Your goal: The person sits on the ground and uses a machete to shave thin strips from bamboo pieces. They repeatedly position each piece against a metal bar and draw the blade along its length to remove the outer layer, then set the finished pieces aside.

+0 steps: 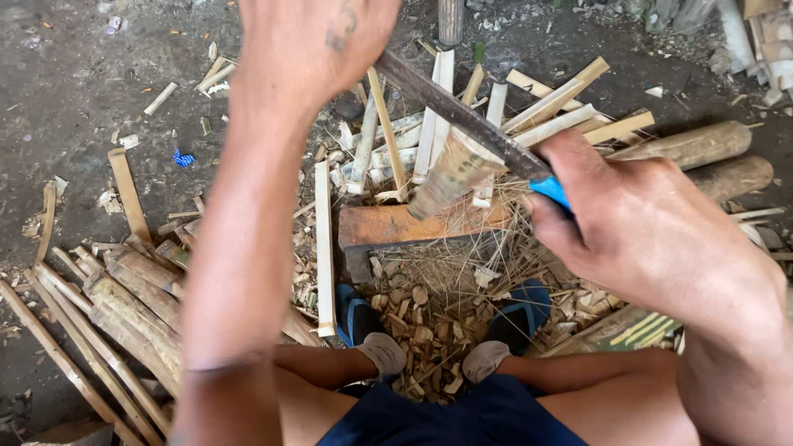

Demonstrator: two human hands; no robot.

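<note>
Right hand: your right hand (652, 239) is clenched around the blue handle (552, 192) of a long dark blade (462, 116).
Blade: runs diagonally from your right fist up and left toward your left hand, lying across the top end of the bamboo piece (453, 173).
Left hand: your left hand (314, 41) is raised at the far end of the blade, seen from the back. Fingers hidden, so I cannot tell whether it grips the blade tip or only presses on it.
Bamboo piece: short, pale, tilted, lower end resting on the wooden block (413, 225). Blade edge sits at its upper end.
Block: flat, orange-brown, on the ground ahead of your feet, with dry fibres strewn over its right end.
Feet: blue sandals (355, 318) either side of a heap of wood chips (421, 330).
Split strips: pale slats (429, 124) fanned out behind the block, one long slat (324, 248) lying just left of it.
Left side: stack of rough brown bamboo slabs (124, 306) on the dirt.
Right side: two round logs (702, 149) beyond your right hand.
</note>
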